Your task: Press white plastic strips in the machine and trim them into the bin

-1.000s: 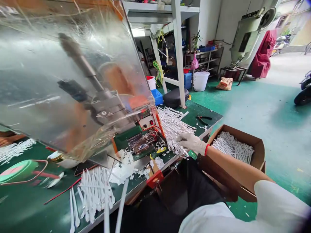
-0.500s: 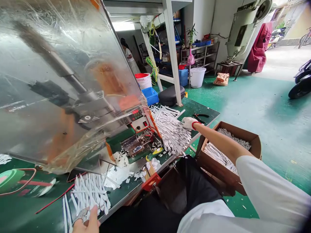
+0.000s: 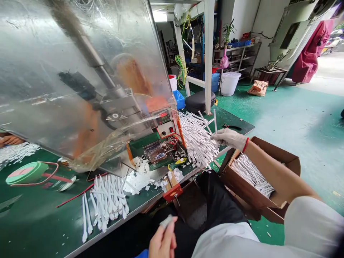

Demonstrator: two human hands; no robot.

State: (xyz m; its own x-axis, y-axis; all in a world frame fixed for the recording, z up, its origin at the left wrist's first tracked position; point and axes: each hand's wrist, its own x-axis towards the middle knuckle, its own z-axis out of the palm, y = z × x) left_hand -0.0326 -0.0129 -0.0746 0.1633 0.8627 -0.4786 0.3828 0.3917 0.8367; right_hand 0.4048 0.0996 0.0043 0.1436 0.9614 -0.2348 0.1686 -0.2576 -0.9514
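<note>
As the head view looks down over the green counter (image 3: 40, 229), the right hand (image 3: 229, 139), in a white glove with a red edge, is at the side of the big pile (image 3: 200, 143). Its fingers are pinched together on thin white strips (image 3: 215, 123); two seem to poke up from it, though I can't count them for sure. The left hand (image 3: 162, 242) is bare and near the person's lap, with its fingers curled. Something grey is at its fingertips, but I can't tell if it is a wrap or a thing it holds.

To do this step well, I think the right hand should pinch softly, so the strips don't bend. It would help to keep them side by side and lift them free of the pile, so no others get dragged along. The pliers (image 3: 235, 127) lie close by, so it is best not to bump them.

The brown box (image 3: 239, 186) is beside the counter, under the right arm. It has lots of white strips in it, mostly lying one way. Farther back are a white bucket (image 3: 230, 85) and a blue bin (image 3: 179, 100); I can't see what is inside them. A pink bag (image 3: 224, 61) has a plant (image 3: 228, 32) coming out of its top.
</note>
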